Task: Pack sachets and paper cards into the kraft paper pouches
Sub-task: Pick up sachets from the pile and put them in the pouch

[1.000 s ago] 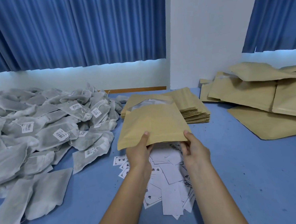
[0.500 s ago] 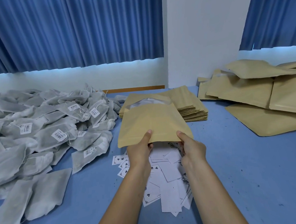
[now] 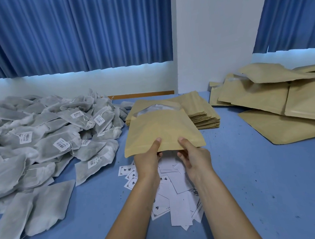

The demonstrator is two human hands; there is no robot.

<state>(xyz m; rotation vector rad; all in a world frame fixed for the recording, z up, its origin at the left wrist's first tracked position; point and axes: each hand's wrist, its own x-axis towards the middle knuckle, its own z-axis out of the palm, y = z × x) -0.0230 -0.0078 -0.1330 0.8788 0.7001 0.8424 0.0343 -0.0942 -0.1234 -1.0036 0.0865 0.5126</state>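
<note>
Over the blue table [image 3: 247, 178], the left hand [image 3: 148, 162] and right hand [image 3: 195, 159] each pinch the pouch [image 3: 162, 130] by its near edge, their fingers hidden underneath. The pouch partly covers the stack [image 3: 204, 115] and the cards [image 3: 177, 202].

The fingers of the left hand [image 3: 146, 162] and right hand [image 3: 195, 157] lie under the near edge of the kraft pouch [image 3: 162, 130], mostly out of sight (only the thumbs [image 3: 157, 141] show on top). The pouch hides part of the stack of flat pouches [image 3: 202, 115] behind it; its clear window [image 3: 158, 108] shows only a blur. Both forearms [image 3: 139, 202] cover some paper cards [image 3: 177, 206], whose print is too small to read, like the sachet labels [image 3: 60, 144]. The sachet heap [image 3: 44, 125] runs off the left edge, the loose pouches [image 3: 280, 102] off the right.
</note>
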